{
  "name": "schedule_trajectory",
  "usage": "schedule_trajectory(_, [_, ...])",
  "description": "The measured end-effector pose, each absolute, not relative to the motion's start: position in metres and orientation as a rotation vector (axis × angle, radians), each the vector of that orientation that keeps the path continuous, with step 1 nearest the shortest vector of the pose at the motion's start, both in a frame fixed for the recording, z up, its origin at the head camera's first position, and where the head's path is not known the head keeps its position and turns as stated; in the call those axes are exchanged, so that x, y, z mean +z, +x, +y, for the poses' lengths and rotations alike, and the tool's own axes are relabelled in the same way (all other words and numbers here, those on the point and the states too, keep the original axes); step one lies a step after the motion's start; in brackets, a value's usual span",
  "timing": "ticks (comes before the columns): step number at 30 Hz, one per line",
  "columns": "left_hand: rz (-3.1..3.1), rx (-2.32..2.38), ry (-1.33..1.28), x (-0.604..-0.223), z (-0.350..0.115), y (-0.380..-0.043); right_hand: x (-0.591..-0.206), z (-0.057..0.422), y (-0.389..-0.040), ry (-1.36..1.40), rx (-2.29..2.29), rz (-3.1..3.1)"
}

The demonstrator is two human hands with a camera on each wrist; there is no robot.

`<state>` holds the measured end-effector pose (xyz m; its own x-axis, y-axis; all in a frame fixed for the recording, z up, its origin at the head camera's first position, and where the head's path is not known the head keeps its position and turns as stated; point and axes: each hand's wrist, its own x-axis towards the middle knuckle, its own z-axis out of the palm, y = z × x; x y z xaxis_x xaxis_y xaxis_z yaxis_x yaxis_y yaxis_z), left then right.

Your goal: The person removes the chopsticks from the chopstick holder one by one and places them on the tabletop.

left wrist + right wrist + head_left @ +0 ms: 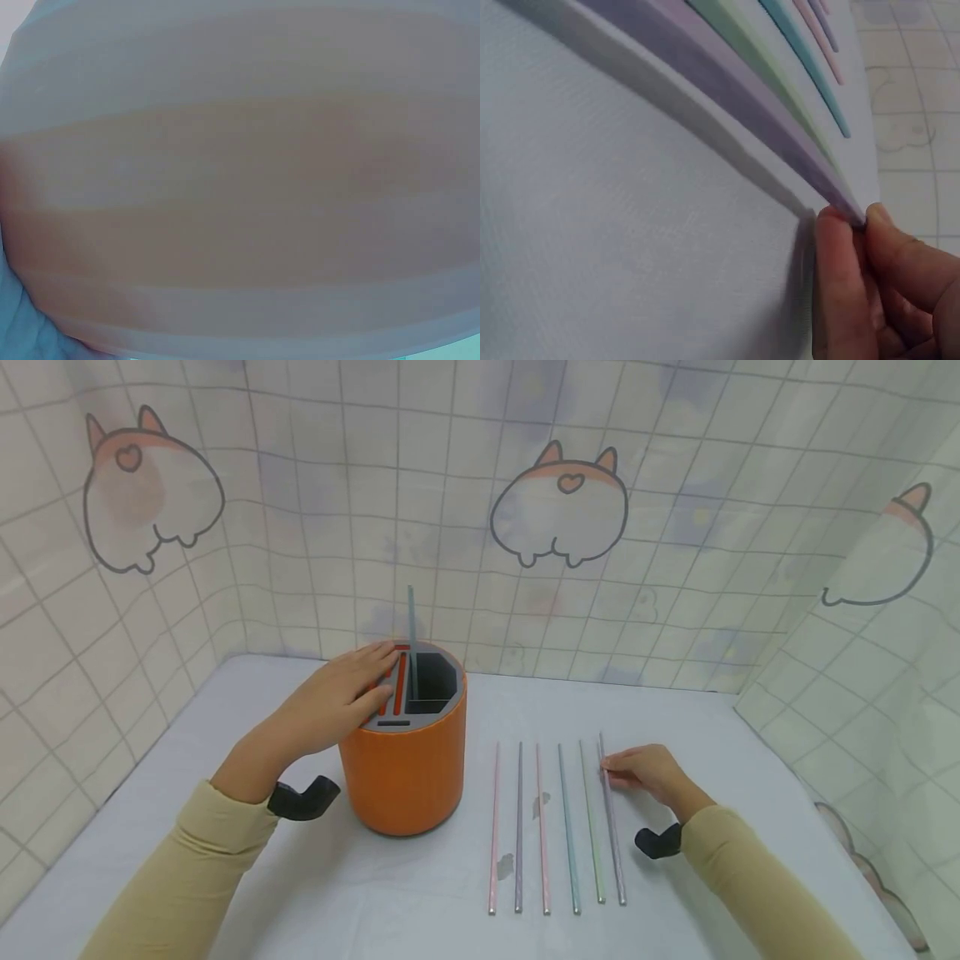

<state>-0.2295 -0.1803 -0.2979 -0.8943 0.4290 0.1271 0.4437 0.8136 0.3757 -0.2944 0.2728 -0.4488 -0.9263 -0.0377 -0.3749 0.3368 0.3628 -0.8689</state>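
My left hand [341, 693] rests on the left top edge of an orange round knife holder [405, 781], its fingers lying across the grey slotted lid. A blue-green chopstick [412, 627] stands upright in the holder's dark open compartment. The left wrist view is filled by the holder's blurred curved wall [240, 247]. Between thumb and fingers, my right hand [648, 772] pinches the far end of a purple chopstick [611, 827], the rightmost of a row on the table. In the right wrist view, the fingertips [836, 225] grip the purple chopstick's tip, beside the green chopstick [769, 79].
Left of the purple one, pink [494, 827], teal [567, 827] and green [592, 827] chopsticks lie roughly parallel, with another pink and another purple among them. A white cloth covers the table [322, 893]. A checked curtain [420, 468] with animal drawings hangs behind and beside it.
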Motion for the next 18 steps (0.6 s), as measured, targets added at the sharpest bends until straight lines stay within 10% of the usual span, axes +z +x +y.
schedule_trajectory(18, [-2.946,-0.632,-0.725,-0.297,-0.18,-0.227,-0.36,0.199,-0.303,-0.097,-1.537,2.642])
